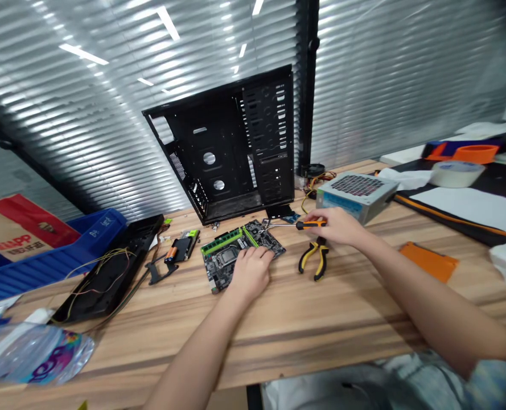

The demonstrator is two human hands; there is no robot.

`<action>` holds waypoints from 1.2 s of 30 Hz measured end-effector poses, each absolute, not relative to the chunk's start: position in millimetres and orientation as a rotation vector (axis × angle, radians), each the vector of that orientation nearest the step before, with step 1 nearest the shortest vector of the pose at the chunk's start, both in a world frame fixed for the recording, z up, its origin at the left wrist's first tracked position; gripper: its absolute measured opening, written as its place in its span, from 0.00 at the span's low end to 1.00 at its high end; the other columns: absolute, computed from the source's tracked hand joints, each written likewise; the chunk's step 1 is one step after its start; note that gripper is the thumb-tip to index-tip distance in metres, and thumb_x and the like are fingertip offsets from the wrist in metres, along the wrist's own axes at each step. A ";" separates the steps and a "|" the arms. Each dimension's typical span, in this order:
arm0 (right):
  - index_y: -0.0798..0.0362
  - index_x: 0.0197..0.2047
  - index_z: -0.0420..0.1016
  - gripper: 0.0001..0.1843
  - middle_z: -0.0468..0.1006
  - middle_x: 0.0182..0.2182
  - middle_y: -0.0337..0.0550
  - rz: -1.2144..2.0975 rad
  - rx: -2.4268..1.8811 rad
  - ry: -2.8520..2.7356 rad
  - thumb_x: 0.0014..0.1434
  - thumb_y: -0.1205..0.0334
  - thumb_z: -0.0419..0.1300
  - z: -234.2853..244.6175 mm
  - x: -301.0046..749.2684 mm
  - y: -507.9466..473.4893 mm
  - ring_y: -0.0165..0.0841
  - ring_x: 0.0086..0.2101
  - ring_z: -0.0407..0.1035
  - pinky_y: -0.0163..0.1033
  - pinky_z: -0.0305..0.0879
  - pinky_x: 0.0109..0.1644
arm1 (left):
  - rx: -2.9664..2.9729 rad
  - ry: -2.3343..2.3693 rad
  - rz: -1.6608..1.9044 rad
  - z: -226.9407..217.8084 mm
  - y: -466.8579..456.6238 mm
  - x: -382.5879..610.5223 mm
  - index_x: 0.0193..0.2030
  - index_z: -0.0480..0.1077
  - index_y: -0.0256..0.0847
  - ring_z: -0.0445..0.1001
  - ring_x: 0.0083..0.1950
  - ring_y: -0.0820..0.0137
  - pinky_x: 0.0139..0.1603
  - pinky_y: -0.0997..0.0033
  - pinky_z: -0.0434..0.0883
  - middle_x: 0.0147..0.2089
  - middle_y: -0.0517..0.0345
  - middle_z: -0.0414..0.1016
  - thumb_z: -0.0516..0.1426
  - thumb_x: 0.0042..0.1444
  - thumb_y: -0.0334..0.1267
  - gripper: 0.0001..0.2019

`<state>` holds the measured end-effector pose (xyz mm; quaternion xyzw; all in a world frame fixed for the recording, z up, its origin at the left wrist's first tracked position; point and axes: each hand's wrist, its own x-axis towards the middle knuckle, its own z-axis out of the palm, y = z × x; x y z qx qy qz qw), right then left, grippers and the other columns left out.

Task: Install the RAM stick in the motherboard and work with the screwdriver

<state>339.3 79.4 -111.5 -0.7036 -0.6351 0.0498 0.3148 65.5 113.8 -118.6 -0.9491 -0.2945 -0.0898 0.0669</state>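
A black motherboard (pixel 218 273) with green memory slots lies on the wooden table. My left hand (pixel 251 270) is closed over its front edge, fingers bent onto the board; the thumb is mostly hidden. In my right hand (pixel 336 225) is a screwdriver (pixel 310 225) with an orange and black handle. Its shaft points left, and the tip is by the board's far right corner; whether it touches a screw I cannot tell. Just below the right hand lie pliers (pixel 315 262) with yellow and black handles, spread apart.
Behind the board stands an open black computer case (pixel 231 154). A power supply (pixel 357 193) sits right of it. On the left are a drive-like part (pixel 186 246), a black panel (pixel 107 279), a blue bin (pixel 52 262) and a water bottle (pixel 35 353). An orange piece (pixel 428 262) lies right.
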 end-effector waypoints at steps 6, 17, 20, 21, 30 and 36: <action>0.43 0.39 0.81 0.11 0.82 0.32 0.37 0.120 -1.838 -1.685 0.51 0.54 0.62 -112.9 340.7 79.8 0.35 0.31 0.74 0.36 0.66 0.38 | -2.865 -0.891 -0.271 -118.7 113.3 65.2 0.52 0.69 0.44 0.70 0.51 0.62 0.50 0.60 0.66 0.52 0.55 0.74 0.50 0.56 0.26 0.19; 0.43 0.39 0.81 0.11 0.83 0.32 0.37 0.111 -1.850 -1.665 0.51 0.54 0.63 -108.9 338.4 78.4 0.37 0.33 0.75 0.36 0.67 0.39 | -2.873 -0.894 -0.263 -117.8 113.1 65.3 0.51 0.70 0.44 0.70 0.51 0.63 0.51 0.60 0.66 0.52 0.54 0.74 0.50 0.56 0.26 0.18; 0.43 0.38 0.81 0.11 0.83 0.32 0.37 0.121 -1.864 -1.662 0.51 0.54 0.63 -108.5 338.2 78.5 0.37 0.33 0.75 0.37 0.67 0.40 | -2.873 -0.891 -0.257 -116.8 112.7 65.4 0.51 0.70 0.44 0.70 0.51 0.62 0.50 0.60 0.66 0.51 0.54 0.74 0.50 0.56 0.26 0.18; 0.43 0.38 0.81 0.11 0.83 0.32 0.37 0.128 -1.864 -1.665 0.51 0.54 0.62 -108.7 338.3 78.6 0.36 0.33 0.75 0.37 0.67 0.39 | -2.874 -0.894 -0.254 -116.6 112.6 65.5 0.51 0.70 0.44 0.70 0.51 0.62 0.50 0.60 0.67 0.51 0.54 0.74 0.50 0.56 0.26 0.18; 0.44 0.38 0.81 0.11 0.82 0.32 0.37 0.131 -1.833 -1.670 0.51 0.54 0.63 -110.5 341.0 79.8 0.36 0.33 0.75 0.37 0.67 0.40 | -2.885 -0.898 -0.270 -117.7 113.1 65.7 0.51 0.70 0.44 0.70 0.51 0.63 0.51 0.60 0.66 0.51 0.54 0.74 0.50 0.56 0.26 0.18; 0.45 0.38 0.81 0.12 0.82 0.34 0.36 0.184 -1.763 -1.723 0.49 0.58 0.63 -108.0 340.8 78.1 0.36 0.34 0.75 0.37 0.66 0.39 | -2.875 -0.901 -0.274 -116.5 113.6 65.4 0.49 0.71 0.44 0.70 0.51 0.63 0.51 0.60 0.67 0.50 0.54 0.75 0.50 0.59 0.28 0.15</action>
